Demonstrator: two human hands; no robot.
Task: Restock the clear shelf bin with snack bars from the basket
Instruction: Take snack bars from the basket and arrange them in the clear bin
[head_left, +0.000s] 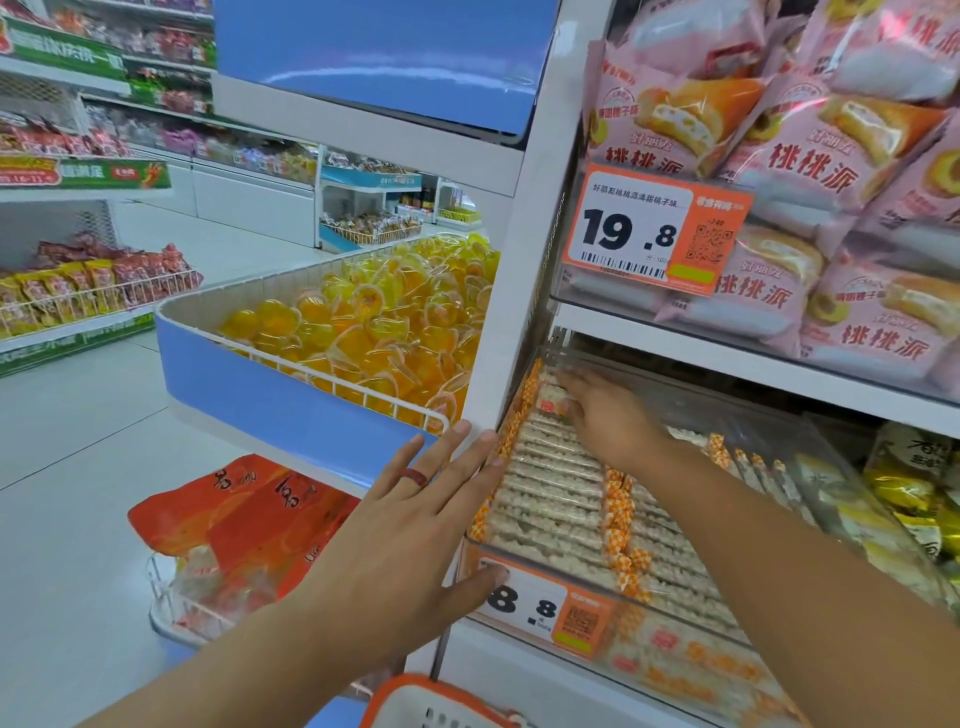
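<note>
The clear shelf bin (597, 571) sits on the lower right shelf, filled with rows of pale snack bars (550, 483) in wrappers with orange checked ends. My left hand (421, 525) lies flat with straight fingers against the bin's left front corner, thumb on the orange price tag (550, 613). My right hand (608, 415) reaches deep into the bin and presses on the bars at the back; it is blurred, and its fingers look spread. Only the orange rim of the basket (415, 696) shows at the bottom edge.
A white shelf upright (514, 270) stands just left of the bin. Pink cake packs (810, 156) fill the shelf above. To the left, a blue end bin holds yellow jelly cups (374, 322). Orange bags (249, 514) lie in a wire tray below. Yellow packs (904, 493) sit right of the bin.
</note>
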